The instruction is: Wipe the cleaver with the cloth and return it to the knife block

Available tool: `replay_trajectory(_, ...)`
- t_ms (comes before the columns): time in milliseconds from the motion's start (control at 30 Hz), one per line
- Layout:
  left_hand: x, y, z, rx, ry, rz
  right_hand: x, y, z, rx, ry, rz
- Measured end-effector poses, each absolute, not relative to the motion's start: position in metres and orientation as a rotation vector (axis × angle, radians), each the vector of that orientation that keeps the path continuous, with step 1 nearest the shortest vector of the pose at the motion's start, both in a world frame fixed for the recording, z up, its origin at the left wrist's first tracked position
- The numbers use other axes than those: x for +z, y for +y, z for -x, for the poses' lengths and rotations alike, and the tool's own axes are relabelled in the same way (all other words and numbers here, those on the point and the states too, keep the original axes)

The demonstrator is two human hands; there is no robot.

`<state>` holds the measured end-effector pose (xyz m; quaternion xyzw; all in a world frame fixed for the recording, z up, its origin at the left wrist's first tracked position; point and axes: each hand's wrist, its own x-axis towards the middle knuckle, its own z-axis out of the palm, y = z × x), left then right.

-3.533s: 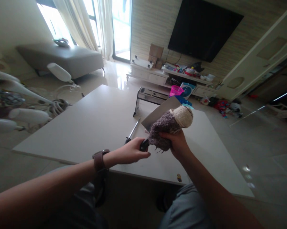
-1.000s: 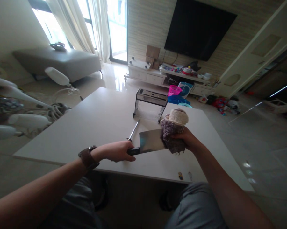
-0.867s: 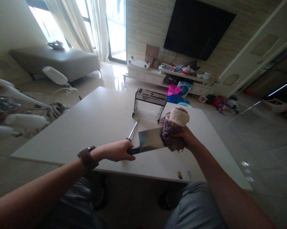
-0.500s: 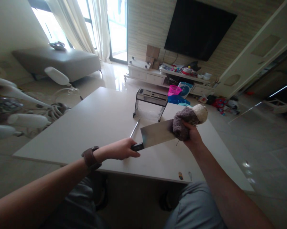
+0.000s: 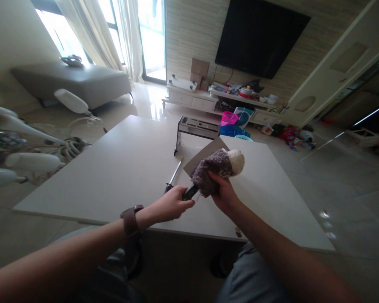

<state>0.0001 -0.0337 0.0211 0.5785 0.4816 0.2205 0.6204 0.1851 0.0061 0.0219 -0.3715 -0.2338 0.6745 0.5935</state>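
Note:
My left hand [image 5: 173, 204] is closed round the black handle of a cleaver [image 5: 197, 159], whose broad blade points up and away to the right. My right hand [image 5: 223, 193] grips a fluffy purple-grey and cream cloth [image 5: 213, 167] against the blade near the handle. The cloth hides the lower part of the blade. On the white table [image 5: 126, 164], left of the cleaver, lies a sharpening steel [image 5: 176, 172] with a dark handle, partly behind my left hand. A knife rack [image 5: 198, 136] with clear sides and a black frame stands beyond the blade.
A small colourful item [image 5: 238, 232] lies by the table's near edge. Past the far edge are a pink basket [image 5: 229, 118] and a blue bag [image 5: 231, 130]. White lamp shades [image 5: 72, 101] hang at the left.
The cloth and my right hand have slid left along the blade toward the handle. The cleaver has tilted more steeply upward, and my left hand has shifted slightly right.

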Motion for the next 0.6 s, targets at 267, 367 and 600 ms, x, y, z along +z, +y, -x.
replay_trajectory(267,0.016,-0.039,-0.007,0.491,1.052,-1.358,0.018,-0.002,-0.173,1.532,-0.542,0.927)
replay_trajectory(367,0.020,-0.034,-0.007,0.494,1.057,-1.322,0.024,0.011,-0.183,1.497,-0.539,0.914)
replay_trajectory(600,0.026,-0.031,-0.010,0.439,1.039,-1.279,0.041,0.046,-0.220,1.333,-0.399,0.937)
